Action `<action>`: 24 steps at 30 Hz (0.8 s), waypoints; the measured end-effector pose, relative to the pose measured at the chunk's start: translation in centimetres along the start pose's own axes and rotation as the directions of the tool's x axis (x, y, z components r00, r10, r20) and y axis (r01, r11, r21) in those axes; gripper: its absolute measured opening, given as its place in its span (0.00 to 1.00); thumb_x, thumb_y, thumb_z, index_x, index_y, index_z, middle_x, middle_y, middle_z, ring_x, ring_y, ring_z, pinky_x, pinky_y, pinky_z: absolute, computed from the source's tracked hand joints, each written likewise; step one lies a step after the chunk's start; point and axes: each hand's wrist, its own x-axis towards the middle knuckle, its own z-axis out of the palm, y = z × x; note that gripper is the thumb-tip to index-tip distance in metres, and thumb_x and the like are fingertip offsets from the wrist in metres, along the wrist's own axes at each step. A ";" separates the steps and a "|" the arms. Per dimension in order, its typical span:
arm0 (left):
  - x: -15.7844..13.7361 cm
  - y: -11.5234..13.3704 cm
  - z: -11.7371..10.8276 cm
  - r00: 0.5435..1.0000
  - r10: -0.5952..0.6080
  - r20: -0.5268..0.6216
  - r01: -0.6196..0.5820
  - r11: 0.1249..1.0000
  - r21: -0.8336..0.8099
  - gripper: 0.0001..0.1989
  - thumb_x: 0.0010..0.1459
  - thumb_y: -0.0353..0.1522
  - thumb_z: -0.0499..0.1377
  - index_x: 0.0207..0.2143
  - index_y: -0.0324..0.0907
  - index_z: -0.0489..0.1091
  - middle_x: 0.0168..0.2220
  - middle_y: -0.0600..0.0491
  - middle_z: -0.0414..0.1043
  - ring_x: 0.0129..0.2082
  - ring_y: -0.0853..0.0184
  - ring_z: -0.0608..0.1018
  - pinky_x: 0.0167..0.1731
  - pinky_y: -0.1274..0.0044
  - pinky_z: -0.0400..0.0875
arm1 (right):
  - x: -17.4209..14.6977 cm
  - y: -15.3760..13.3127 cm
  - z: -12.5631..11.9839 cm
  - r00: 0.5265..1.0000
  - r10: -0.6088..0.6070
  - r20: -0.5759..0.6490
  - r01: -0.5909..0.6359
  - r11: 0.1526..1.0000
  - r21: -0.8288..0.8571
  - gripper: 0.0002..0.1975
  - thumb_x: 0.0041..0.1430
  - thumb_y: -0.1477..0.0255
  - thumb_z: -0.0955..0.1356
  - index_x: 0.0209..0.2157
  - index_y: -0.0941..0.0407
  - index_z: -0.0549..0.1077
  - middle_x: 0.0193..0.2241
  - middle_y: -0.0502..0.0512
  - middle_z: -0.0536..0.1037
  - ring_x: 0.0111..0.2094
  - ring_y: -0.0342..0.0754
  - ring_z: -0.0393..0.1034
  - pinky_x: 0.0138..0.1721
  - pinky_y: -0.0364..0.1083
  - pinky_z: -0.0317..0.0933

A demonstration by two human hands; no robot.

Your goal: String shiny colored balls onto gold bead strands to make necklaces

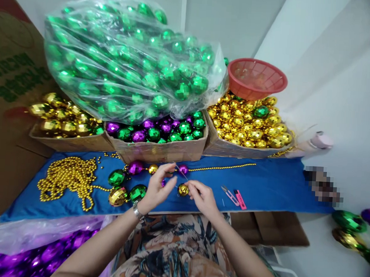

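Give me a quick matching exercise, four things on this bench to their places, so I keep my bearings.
1. red basket
2. gold bead heap
3. pink cutter
4. right hand

a. just right of the small gold ball
b. above boxed gold balls
c. left part of the blue cloth
d. next to the snips

Pairs: 1-b, 2-c, 3-d, 4-a

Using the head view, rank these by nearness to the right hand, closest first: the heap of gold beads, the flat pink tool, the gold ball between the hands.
1. Gold ball: just left of the right hand, by its fingertips.
2. Flat pink tool: to the right, on the blue cloth.
3. Heap of gold beads: far left.
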 end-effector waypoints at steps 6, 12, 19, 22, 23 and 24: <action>-2.1 -4.0 4.4 0.864 0.097 0.494 -0.320 0.863 0.390 0.24 0.57 0.37 0.59 0.56 0.41 0.64 0.57 0.41 0.65 0.60 0.52 0.62 0.58 0.58 0.59 | -0.9 -5.4 -1.6 0.997 -0.080 -0.018 0.082 0.983 0.163 0.14 0.67 0.63 0.62 0.38 0.56 0.75 0.20 0.47 0.69 0.22 0.41 0.65 0.27 0.41 0.61; -2.3 -6.3 5.4 0.843 -0.009 0.538 -0.367 0.721 0.587 0.08 0.62 0.32 0.53 0.40 0.43 0.72 0.38 0.48 0.74 0.44 0.59 0.73 0.49 0.64 0.64 | -1.3 -8.5 -8.7 0.875 -0.082 -0.477 0.289 0.878 0.381 0.07 0.62 0.65 0.68 0.37 0.55 0.75 0.19 0.44 0.62 0.20 0.38 0.57 0.22 0.40 0.54; -2.9 -6.8 3.0 0.857 -0.005 0.515 -0.380 0.668 0.640 0.12 0.64 0.38 0.52 0.36 0.40 0.70 0.34 0.46 0.72 0.36 0.59 0.73 0.40 0.66 0.65 | -0.9 -5.4 -15.1 0.635 0.034 -0.772 0.300 0.910 0.287 0.07 0.59 0.66 0.71 0.34 0.56 0.75 0.18 0.44 0.58 0.20 0.38 0.52 0.21 0.42 0.49; -2.8 -7.4 2.0 0.841 0.042 0.540 -0.432 0.654 0.621 0.12 0.64 0.39 0.52 0.38 0.41 0.70 0.37 0.45 0.72 0.39 0.58 0.73 0.41 0.66 0.64 | -1.0 -3.0 -15.6 0.596 0.096 -0.798 0.266 0.913 0.309 0.12 0.55 0.63 0.73 0.34 0.57 0.73 0.18 0.42 0.59 0.20 0.37 0.53 0.21 0.40 0.50; -2.7 -7.6 1.7 0.834 0.059 0.548 -0.450 0.647 0.615 0.12 0.63 0.39 0.53 0.39 0.41 0.70 0.38 0.45 0.72 0.40 0.59 0.73 0.42 0.66 0.64 | -1.1 -2.4 -15.5 0.597 0.121 -0.793 0.249 0.912 0.326 0.14 0.54 0.62 0.73 0.35 0.57 0.73 0.18 0.42 0.59 0.20 0.37 0.53 0.21 0.39 0.50; -2.5 -7.9 1.3 0.828 0.076 0.555 -0.468 0.639 0.611 0.11 0.63 0.39 0.54 0.39 0.41 0.70 0.39 0.45 0.72 0.41 0.59 0.73 0.44 0.66 0.64 | -1.1 -1.9 -15.5 0.604 0.146 -0.784 0.230 0.909 0.346 0.16 0.52 0.61 0.74 0.35 0.57 0.73 0.18 0.42 0.59 0.20 0.36 0.54 0.21 0.39 0.51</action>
